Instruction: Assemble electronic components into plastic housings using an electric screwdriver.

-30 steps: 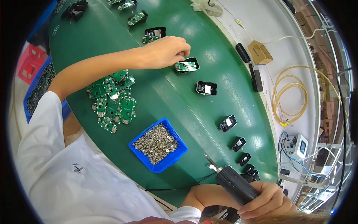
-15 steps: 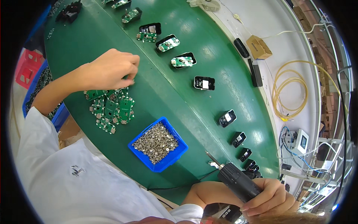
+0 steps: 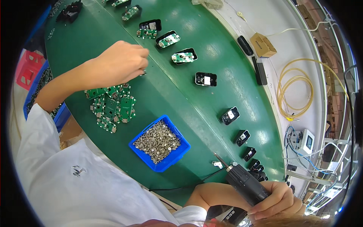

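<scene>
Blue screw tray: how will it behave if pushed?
The blue tray probably feels heavy for its size, being loaded with metal screws. It looks wide and shallow, so likely slides rather than tips. The loose screws may shift if jolted.

Your left forearm (image 3: 64, 81) reaches in from the left, sloping up and across, the elbow bent. Your left hand (image 3: 123, 62) hangs palm down, its back to the camera – fingers curled together at the tips. Your right forearm (image 3: 223, 195) runs low across the lower edge, and your right hand (image 3: 278, 200) sits at its end – fingers wrapped in a full grip.
</scene>
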The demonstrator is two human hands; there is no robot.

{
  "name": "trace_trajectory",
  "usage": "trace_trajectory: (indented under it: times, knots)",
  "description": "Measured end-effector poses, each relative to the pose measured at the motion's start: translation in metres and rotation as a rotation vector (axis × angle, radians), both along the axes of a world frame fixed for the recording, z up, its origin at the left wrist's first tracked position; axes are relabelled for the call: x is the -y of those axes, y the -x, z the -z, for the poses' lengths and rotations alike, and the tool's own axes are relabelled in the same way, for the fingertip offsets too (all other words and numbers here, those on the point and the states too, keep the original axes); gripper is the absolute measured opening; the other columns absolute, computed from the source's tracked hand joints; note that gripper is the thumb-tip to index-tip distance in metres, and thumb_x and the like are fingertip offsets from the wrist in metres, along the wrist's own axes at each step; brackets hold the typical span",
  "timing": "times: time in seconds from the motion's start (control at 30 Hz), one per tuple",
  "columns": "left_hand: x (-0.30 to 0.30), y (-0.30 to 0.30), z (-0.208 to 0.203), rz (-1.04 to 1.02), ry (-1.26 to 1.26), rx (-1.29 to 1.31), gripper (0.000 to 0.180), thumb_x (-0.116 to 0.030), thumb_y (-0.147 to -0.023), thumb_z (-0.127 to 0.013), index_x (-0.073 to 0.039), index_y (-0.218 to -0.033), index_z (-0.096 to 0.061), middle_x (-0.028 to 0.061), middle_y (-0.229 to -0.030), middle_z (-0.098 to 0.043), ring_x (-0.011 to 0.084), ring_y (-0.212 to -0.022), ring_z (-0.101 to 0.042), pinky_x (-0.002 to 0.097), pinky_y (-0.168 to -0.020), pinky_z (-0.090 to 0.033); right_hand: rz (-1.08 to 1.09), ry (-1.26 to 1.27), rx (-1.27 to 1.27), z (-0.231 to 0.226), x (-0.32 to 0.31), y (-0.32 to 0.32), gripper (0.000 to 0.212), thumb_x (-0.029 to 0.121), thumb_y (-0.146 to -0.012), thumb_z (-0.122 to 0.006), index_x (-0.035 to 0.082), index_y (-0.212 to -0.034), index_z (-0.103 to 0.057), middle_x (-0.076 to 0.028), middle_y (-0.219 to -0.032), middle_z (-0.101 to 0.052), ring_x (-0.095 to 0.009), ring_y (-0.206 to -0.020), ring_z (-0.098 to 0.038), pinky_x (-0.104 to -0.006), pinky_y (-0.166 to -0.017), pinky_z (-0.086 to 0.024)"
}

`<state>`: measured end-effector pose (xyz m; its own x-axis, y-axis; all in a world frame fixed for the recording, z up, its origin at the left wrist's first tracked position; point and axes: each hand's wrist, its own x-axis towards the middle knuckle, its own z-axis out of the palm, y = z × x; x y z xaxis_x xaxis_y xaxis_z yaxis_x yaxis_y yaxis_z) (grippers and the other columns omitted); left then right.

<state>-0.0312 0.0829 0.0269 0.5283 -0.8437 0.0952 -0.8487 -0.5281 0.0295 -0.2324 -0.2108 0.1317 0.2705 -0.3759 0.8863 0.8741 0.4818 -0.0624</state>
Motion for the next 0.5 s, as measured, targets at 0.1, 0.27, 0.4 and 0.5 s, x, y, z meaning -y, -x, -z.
trace_trajectory:
  times: [0.1, 0.27, 0.4, 0.5]
  knots:
    - [0.024, -0.012, -0.003, 0.006, 0.21, -0.217, 0.022, -0.024, -0.087, -0.069, -0.002, -0.084, -0.068, 0.0109, -0.083, -0.061, 0.0224, -0.08, -0.063, 0.0376, -0.068, -0.048, 0.035, -0.02, 0.006, -0.001, 0.0, 0.001, 0.017, 0.0, -0.073, -0.06, 0.003, -0.071, -0.044, -0.004, -0.06, -0.047, -0.01, -0.032, -0.046, -0.0216, -0.026, -0.049]
    - [0.067, -0.028, 0.003, -0.067, 0.383, -0.903, 0.021, -0.019, -0.093, -0.062, 0.002, -0.097, -0.068, 0.0079, -0.082, -0.065, 0.0147, -0.063, -0.058, 0.0319, -0.061, -0.047, 0.06, 0.028, -0.064, -0.001, -0.001, 0.009, 0.02, -0.005, -0.071, -0.062, 0.003, -0.072, -0.043, -0.004, -0.06, -0.047, -0.01, -0.033, -0.047, -0.0213, -0.027, -0.05]
    - [0.101, -0.04, 0.018, 0.043, 0.496, -0.824, 0.022, -0.018, -0.094, -0.062, 0.002, -0.101, -0.068, 0.0104, -0.091, -0.066, 0.02, -0.073, -0.061, 0.034, -0.07, -0.049, 0.095, 0.075, -0.077, -0.004, -0.01, 0.011, 0.025, -0.007, -0.07, -0.063, 0.004, -0.071, -0.041, -0.004, -0.06, -0.047, -0.01, -0.033, -0.048, -0.0221, -0.028, -0.051]
    - [0.126, -0.042, 0.021, 0.144, 0.57, -0.716, 0.022, -0.017, -0.095, -0.06, 0.002, -0.103, -0.069, 0.0136, -0.093, -0.066, 0.0277, -0.085, -0.063, 0.0374, -0.08, -0.048, 0.104, -0.393, -0.097, -0.008, -0.029, 0.015, 0.029, 0.0, -0.077, -0.045, 0.012, -0.052, -0.036, -0.005, -0.056, -0.039, -0.024, -0.047, -0.039, -0.0413, -0.048, -0.031]
